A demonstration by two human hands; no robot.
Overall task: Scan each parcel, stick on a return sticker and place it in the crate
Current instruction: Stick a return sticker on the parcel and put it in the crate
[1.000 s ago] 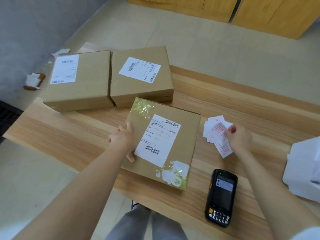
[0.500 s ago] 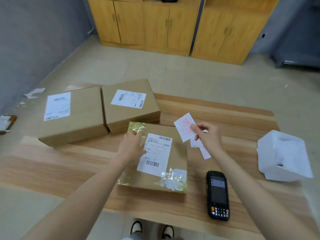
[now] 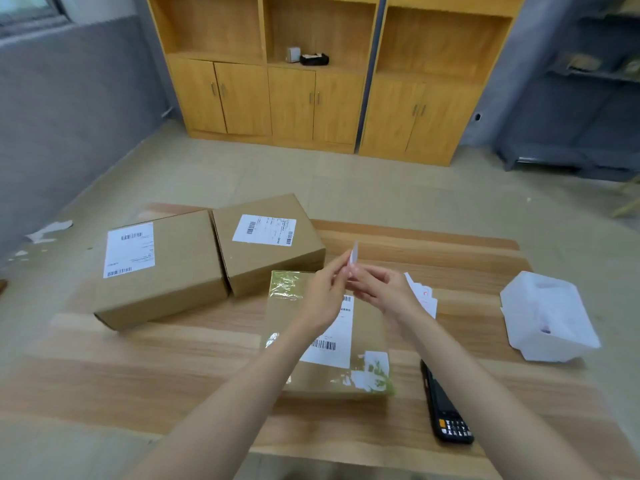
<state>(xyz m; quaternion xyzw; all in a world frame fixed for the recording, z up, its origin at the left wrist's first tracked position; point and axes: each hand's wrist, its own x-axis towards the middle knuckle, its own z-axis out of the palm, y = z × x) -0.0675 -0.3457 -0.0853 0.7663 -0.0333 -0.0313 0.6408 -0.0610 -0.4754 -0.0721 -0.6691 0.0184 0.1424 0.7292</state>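
A row of yellow wooden cabinets (image 3: 311, 98) with open shelves above closed doors fills the top centre of the frame, across a pale tiled floor. A light wooden table (image 3: 173, 375) spans the lower half. At centre left on the table, two brown cardboard parcels lie side by side and touching: the larger left parcel (image 3: 180, 282) and the middle parcel (image 3: 273, 268), each with a white barcode label on top. Just below them, near the centre of the frame, lies the taped parcel (image 3: 370, 327), flat, with a white shipping label and patches of yellowish clear tape at its upper and lower ends. A white plastic container (image 3: 550, 323) sits at the right edge of the table. A black handheld scanner (image 3: 446, 414) lies flat at lower right, just beside the taped parcel, keypad toward the bottom of the frame. Two bare forearms reach up from the bottom edge. The left hand (image 3: 323, 296) and the right hand (image 3: 384, 292) meet above the taped parcel, fingers curled, both pinching the lower edge of one small white return sticker (image 3: 354, 252), held upright and nearly edge-on. A small loose pile of stickers (image 3: 424, 299) with red print lies on the table, partly hidden by the right hand.
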